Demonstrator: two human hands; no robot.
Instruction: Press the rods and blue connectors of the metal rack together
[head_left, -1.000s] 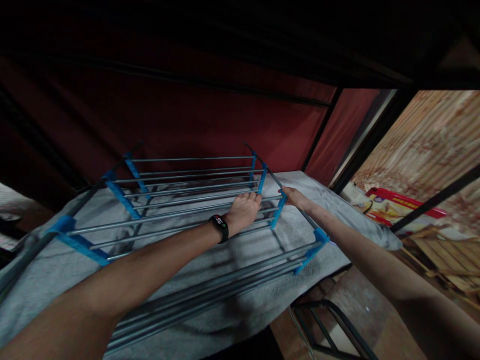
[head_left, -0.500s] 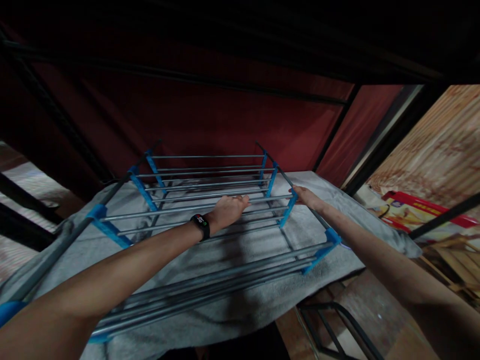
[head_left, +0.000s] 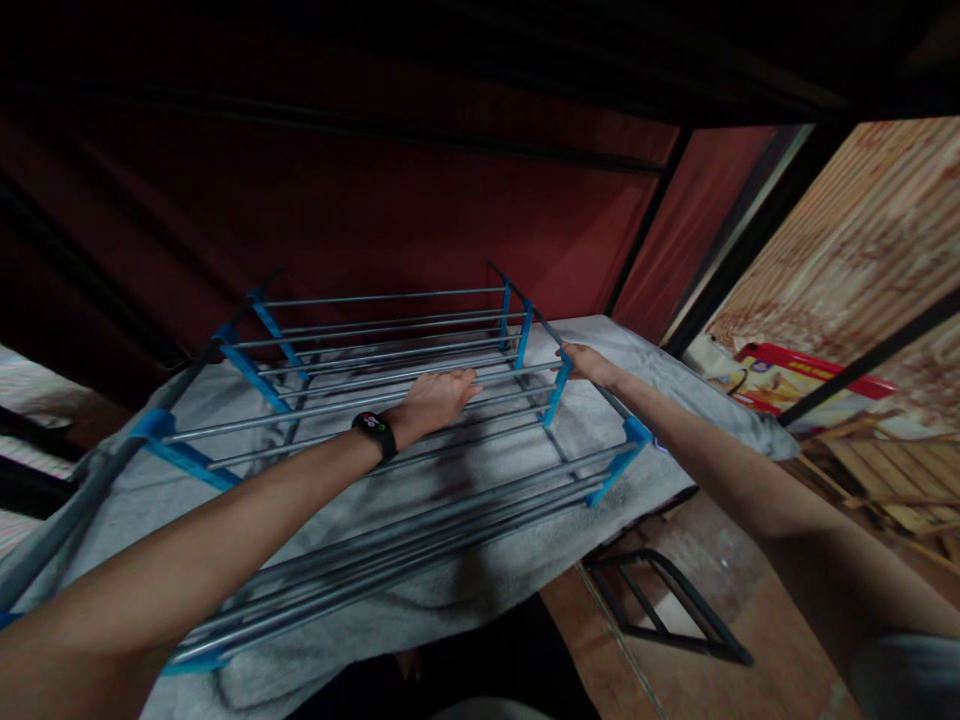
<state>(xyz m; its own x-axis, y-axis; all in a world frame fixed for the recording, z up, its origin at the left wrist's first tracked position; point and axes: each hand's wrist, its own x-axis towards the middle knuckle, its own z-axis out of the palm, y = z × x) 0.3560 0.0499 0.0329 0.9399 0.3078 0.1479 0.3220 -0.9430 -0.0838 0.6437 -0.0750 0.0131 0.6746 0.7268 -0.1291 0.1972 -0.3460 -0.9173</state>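
A metal rack (head_left: pixel 352 335) of grey rods and blue plastic connectors lies flat on a grey blanket (head_left: pixel 652 375). My left hand (head_left: pixel 435 396), with a black watch on the wrist, rests flat with its fingers stretched over one of the rack's middle rods. My right hand (head_left: pixel 583 364) grips the rack's right side rail next to a blue connector (head_left: pixel 559 392). Both arms reach forward over the near rods.
Dark red fabric walls and black poles close in behind and above. A black metal frame (head_left: pixel 660 605) lies on the wooden floor at lower right. A red and yellow box (head_left: pixel 795 385) and wooden slats (head_left: pixel 885 480) sit by the patterned wall on the right.
My left hand has let go of the rod it gripped and slid left, and it lies flat now. My right hand has stayed on the side rail.
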